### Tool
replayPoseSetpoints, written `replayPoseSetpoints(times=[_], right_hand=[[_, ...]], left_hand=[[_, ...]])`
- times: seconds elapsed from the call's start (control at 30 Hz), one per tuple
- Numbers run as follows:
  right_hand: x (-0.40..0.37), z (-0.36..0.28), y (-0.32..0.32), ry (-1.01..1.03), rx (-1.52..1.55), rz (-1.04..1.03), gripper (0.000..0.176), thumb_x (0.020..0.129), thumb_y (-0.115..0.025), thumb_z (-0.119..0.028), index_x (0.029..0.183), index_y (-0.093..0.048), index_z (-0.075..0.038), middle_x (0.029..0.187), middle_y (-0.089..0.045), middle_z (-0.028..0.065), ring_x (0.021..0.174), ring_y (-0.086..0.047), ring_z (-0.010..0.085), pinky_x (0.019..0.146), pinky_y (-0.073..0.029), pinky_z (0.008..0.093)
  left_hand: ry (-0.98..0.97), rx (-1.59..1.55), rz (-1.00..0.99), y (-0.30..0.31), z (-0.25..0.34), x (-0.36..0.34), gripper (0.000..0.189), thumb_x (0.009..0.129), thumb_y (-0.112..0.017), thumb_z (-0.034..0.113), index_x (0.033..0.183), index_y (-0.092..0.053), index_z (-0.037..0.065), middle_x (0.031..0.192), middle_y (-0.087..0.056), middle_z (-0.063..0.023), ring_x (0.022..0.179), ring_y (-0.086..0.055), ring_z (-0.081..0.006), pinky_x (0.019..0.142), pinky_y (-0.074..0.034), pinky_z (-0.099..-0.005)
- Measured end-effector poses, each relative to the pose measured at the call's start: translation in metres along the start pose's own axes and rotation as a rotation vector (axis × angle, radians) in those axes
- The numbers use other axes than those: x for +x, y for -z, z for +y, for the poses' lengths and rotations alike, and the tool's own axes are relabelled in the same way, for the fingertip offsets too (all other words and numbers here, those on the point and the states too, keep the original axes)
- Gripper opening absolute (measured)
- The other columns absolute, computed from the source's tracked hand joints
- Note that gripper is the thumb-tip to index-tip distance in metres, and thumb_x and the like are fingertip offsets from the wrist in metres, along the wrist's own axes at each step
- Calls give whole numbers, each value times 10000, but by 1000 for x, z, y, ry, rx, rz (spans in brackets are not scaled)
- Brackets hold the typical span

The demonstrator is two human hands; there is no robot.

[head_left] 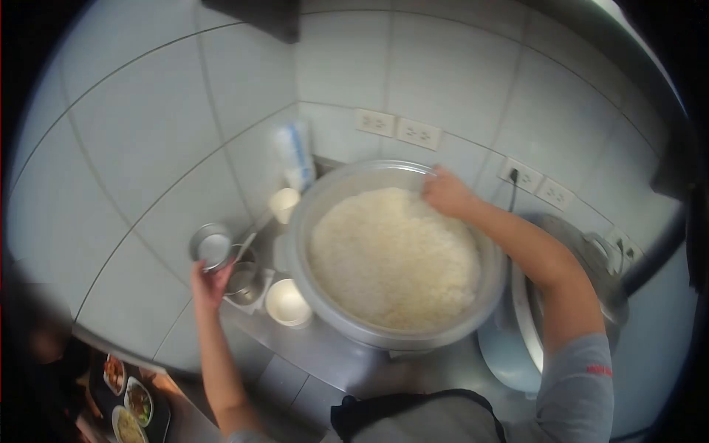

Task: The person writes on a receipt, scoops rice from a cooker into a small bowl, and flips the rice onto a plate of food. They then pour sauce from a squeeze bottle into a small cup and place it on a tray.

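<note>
Left hand: clamps small round steel cup above it, mouth facing viewer.
Right hand: grips rim of wide steel pot.
Room: steel counter, white tiled wall.

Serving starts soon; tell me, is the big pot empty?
No, the big pot is nearly full of rice, with the right hand at its far rim.

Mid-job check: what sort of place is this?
Probably a canteen or restaurant kitchen: a very large pot of cooked rice on a steel counter, white tiled walls, and plated meals at lower left.
</note>
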State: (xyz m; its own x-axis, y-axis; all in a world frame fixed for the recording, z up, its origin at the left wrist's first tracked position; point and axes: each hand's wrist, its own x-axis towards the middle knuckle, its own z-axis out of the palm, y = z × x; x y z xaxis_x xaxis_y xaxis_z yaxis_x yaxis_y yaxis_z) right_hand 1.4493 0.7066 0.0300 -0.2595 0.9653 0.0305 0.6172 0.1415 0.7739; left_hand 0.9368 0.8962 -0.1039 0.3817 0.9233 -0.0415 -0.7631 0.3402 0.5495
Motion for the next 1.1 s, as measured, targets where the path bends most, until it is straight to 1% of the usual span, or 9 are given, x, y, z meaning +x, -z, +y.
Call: replayPoseSetpoints(times=[0.17, 0.4, 0.7, 0.77, 0.83, 0.9, 0.93, 1.0, 1.1], right_hand=[[-38, -16, 27, 104, 92, 152, 97, 713, -556, -143, 685, -646, -120, 715, -610, -27, 927, -521, 147, 936, -324, 391], [-89, -21, 67, 187, 259, 71, 86, 707, -554, -103, 776, -605, -114, 730, -531, -32, 915, -482, 144, 929, -307, 421], [-131, -28, 103, 298, 441, 123, 93, 686, -566, -76, 766, -601, -108, 705, -499, -18, 849, -481, 162, 900, -300, 452], [-136, -26, 108, 307, 491, 9, 64, 714, -573, -100, 719, -620, -143, 659, -517, -28, 874, -491, 149, 896, -272, 458], [-143, -23, 107, 279, 576, -32, 54, 739, -583, -120, 732, -629, -147, 655, -527, -29, 861, -491, 153, 872, -266, 453], [-143, -19, 98, 278, 655, -63, 50, 764, -594, -139, 746, -639, -152, 651, -537, -30, 847, -490, 157, 849, -260, 448], [-143, -19, 85, 231, 796, -78, 54, 787, -598, -168, 776, -650, -154, 671, -560, -34, 839, -489, 158, 839, -254, 443], [-139, -14, 68, 151, 968, -211, 109, 827, -593, -222, 860, -671, -153, 763, -628, -42, 848, -497, 160, 857, -238, 421], [-134, -10, 42, 45, 1179, -205, 121, 828, -586, -239, 861, -671, -160, 779, -637, -23, 835, -525, 170, 876, -248, 423]], left_hand=[[2, 69, -79, -27, 15, -38, 533, 821, -527, 157, 1252, -326, -85, 1233, -452, -277, 1139, -473, -430, 854, -535, -432], [-46, 126, -181, -104, 6, -71, 569, 841, -480, 183, 1284, -263, -100, 1240, -431, -310, 1110, -494, -439, 824, -551, -423], [402, 124, -431, -212, -43, -107, 572, 859, -467, 177, 1286, -235, -125, 1250, -405, -334, 1123, -467, -470, 837, -539, -436], [545, 230, -493, -222, -54, -110, 560, 863, -457, 166, 1293, -237, -118, 1262, -406, -318, 1130, -462, -470, 849, -531, -435], [545, 290, -503, -229, -66, -111, 573, 852, -481, 128, 1314, -217, -85, 1244, -418, -312, 1126, -481, -438, 856, -529, -434], [415, 551, -544, -225, -81, -106, 584, 835, -514, 68, 1345, -232, 27, 1174, -490, -216, 1029, -574, -322, 851, -525, -406], [398, 552, -531, -227, -85, -104, 584, 835, -514, 68, 1345, -232, 27, 1174, -490, -216, 1029, -574, -322, 851, -525, -406], [486, 637, -491, -235, -95, -98, 628, 809, -556, 21, 1346, -242, 109, 1104, -501, -133, 927, -595, -224, 836, -515, -380], [509, 734, -389, -246, -114, -88, 680, 785, -597, 24, 1329, -191, 72, 1088, -497, -128, 889, -568, -185, 792, -513, -341]])
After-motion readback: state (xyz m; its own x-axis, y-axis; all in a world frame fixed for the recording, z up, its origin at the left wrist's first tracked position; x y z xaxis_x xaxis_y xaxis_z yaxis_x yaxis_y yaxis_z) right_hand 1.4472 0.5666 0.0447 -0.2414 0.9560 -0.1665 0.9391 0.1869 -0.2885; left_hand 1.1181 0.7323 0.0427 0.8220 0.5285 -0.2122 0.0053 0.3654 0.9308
